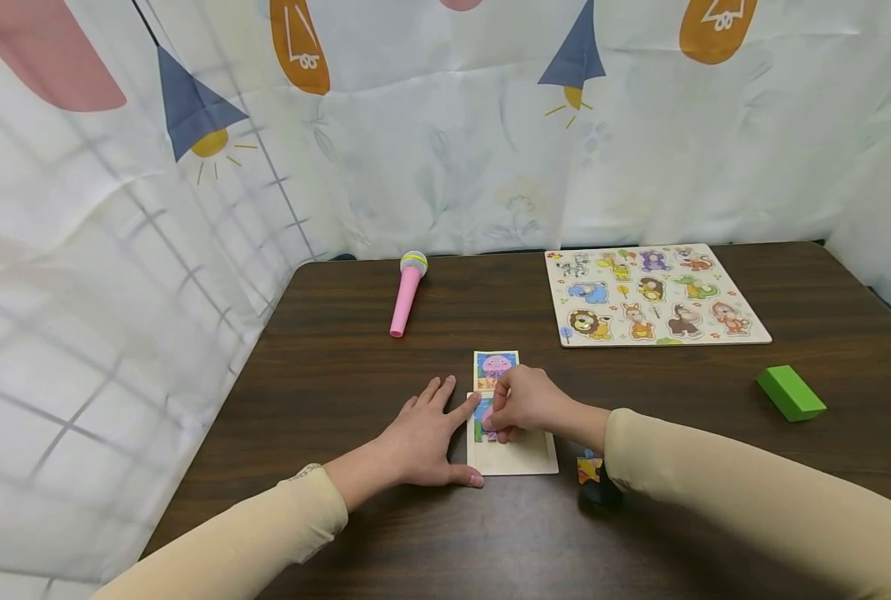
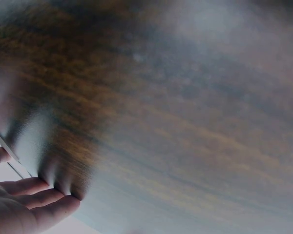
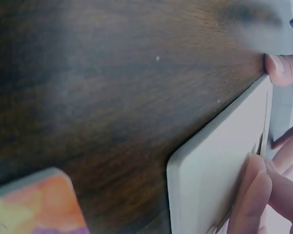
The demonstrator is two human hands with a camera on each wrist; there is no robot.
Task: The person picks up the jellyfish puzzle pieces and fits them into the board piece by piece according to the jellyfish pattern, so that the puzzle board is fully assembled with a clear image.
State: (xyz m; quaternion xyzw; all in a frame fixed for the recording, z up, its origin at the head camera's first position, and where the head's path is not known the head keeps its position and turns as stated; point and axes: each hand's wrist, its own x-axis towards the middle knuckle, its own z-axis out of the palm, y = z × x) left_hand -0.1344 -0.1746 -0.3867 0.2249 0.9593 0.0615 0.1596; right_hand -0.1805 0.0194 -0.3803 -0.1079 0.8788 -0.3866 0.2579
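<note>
A small cream puzzle tray point(image 1: 520, 457) lies on the table, with blue and pink puzzle pieces point(image 1: 483, 412) in its upper left. Touching its far edge is a picture card point(image 1: 496, 363) of a pink sea creature, partly behind my right hand. That right hand point(image 1: 528, 404) pinches a pink-and-blue puzzle piece low over the pieces in the tray; the fingers hide most of it. My left hand point(image 1: 430, 442) lies with fingers spread at the tray's left edge, index finger and thumb touching it. The left wrist view shows the left hand's fingers point(image 2: 39, 200) extended over the table.
Beside my right sleeve lies a yellow-and-orange puzzle piece point(image 1: 589, 468) near a dark object point(image 1: 601, 493). Farther back are a pink toy microphone point(image 1: 407, 296) on the left and an animal puzzle board point(image 1: 655, 296) on the right. A green block point(image 1: 791, 393) sits at far right.
</note>
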